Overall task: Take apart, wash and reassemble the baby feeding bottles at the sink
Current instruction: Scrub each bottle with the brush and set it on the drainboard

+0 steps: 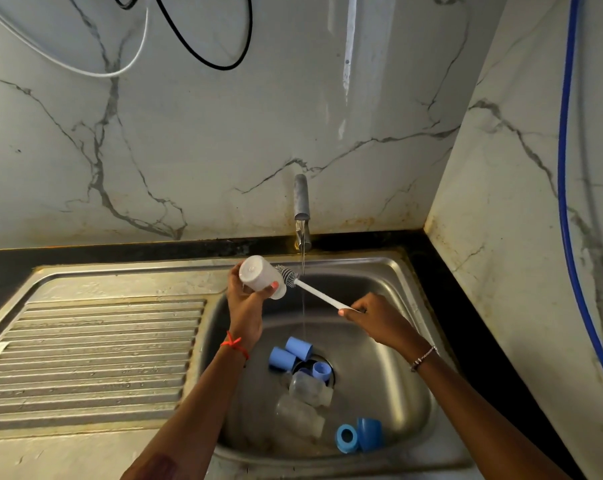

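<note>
My left hand grips a clear, foggy bottle body tilted sideways above the sink's back left, its mouth facing right. My right hand pinches the end of a white bottle brush handle; the grey bristle head sits at the bottle's mouth. In the sink basin lie two clear bottle bodies, two blue caps near the drain, a small blue ring and two blue collars at the front.
Water runs from the steel tap in a thin stream just right of the brush head. A ribbed steel drainboard lies left of the basin. Marble walls close the back and right; a blue hose hangs down the right wall.
</note>
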